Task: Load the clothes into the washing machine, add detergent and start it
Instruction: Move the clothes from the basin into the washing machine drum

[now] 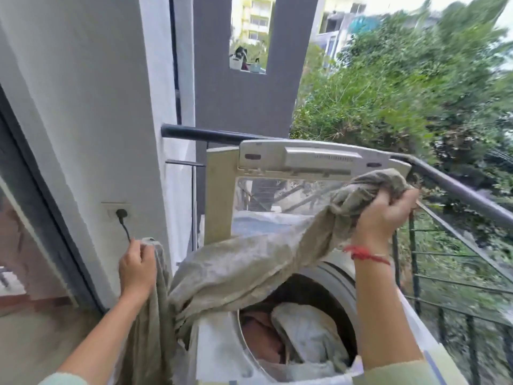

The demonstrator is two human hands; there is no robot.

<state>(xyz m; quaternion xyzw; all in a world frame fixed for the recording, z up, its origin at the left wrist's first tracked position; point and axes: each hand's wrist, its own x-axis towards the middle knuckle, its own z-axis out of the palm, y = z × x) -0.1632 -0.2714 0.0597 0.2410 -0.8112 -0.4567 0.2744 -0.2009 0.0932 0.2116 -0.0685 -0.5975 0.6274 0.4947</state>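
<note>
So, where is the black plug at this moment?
In the head view the black plug sits in the wall socket on the left, just above the left hand, which grips the grey cloth.

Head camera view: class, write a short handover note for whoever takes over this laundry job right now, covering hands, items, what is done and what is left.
Left hand grips one end of the large grey-beige cloth, low beside the machine.
Right hand grips the other end, bunched, raised above the drum.
White top-loading washing machine: lid up; a pale cloth and a reddish-brown garment lie in the drum.
Black plug sits in the wall socket.
Done: some clothes loaded.
Left: lower the grey-beige cloth in, add detergent (none in view), close the lid, start.
</note>
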